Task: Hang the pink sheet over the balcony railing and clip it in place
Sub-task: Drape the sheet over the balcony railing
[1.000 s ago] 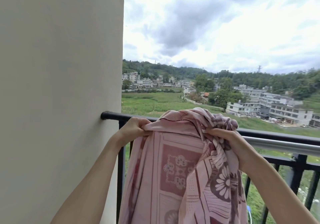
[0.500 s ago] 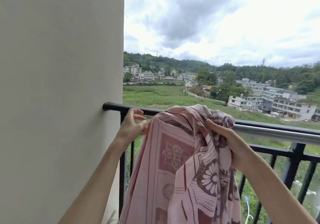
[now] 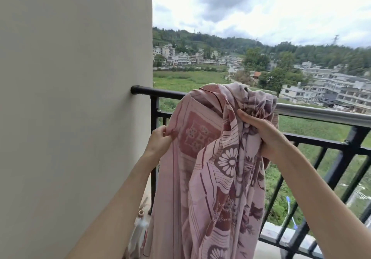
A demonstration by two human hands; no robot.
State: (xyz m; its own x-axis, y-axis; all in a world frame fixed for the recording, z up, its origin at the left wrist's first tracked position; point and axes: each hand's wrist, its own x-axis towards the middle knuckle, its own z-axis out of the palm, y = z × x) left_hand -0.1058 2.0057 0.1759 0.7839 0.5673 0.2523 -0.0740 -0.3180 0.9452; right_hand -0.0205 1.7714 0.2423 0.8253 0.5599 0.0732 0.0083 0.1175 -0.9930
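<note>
- Pink sheet (image 3: 210, 158) bunched over the top of the railing (image 3: 321, 114), near its left end by the wall (image 3: 70, 98); most of it hanging down on the near side, in front of the bars.
- Top of the bunch crumpled, rising above the rail; patterned with flowers and squares in darker red-brown.
- Left hand (image 3: 160, 140) below rail height, pinching the sheet's left edge between thumb and curled fingers; edge pulled slightly leftward.
- Right hand (image 3: 263, 132) higher, fingers curled round a thick gathered wad of sheet just below the rail, on the bunch's right side.
- Both forearms bare, reaching in from the lower corners.
- Railing: dark rail fixed to the wall at left, shinier metal to the right of the sheet; dark upright bars below.
- Small pale items (image 3: 141, 218) low by the wall, left of the hanging cloth; too blurred to identify.
- Far beyond: green field, pale buildings, wooded hills, cloudy sky.
</note>
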